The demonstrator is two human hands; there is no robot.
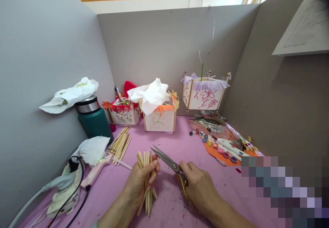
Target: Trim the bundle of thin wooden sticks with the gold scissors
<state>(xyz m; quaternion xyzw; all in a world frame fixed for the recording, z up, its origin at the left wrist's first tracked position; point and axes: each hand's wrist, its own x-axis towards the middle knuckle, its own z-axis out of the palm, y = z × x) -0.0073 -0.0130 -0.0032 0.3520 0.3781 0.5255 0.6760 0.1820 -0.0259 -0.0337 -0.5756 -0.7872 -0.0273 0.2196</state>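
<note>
1. Right now I see my left hand [140, 181] wrapped around a bundle of wooden sticks [147, 183], fingers curled shut on it, thumb across the front; the bundle stands roughly upright above the near edge of the pink table [169, 207].
2. My right hand [199, 187] grips the handles of a pair of scissors [167, 161], fingers closed through them; the blades point up and left, slightly parted, with their tips just beside the tops of the sticks.
3. Whether the blades touch a stick, I cannot tell.
4. A loose pile of more sticks [120, 144] lies left of centre on the table, well apart from the held bundle.
5. A pink glue gun [96, 171] rests near the left edge, its nozzle pointing towards the middle, beside a power strip [64, 190] with cables.
6. A green flask [94, 118] stands in the far left corner with a white bag [70, 96] draped on it.
7. Three paper lanterns stand along the far edge: a red-trimmed one [125, 113], an orange-trimmed one [160, 118] stuffed with white tissue, and a purple-fringed one [203, 94].
8. Small paint pots [218, 147] and markers lie on an orange sheet near the right edge.
</note>
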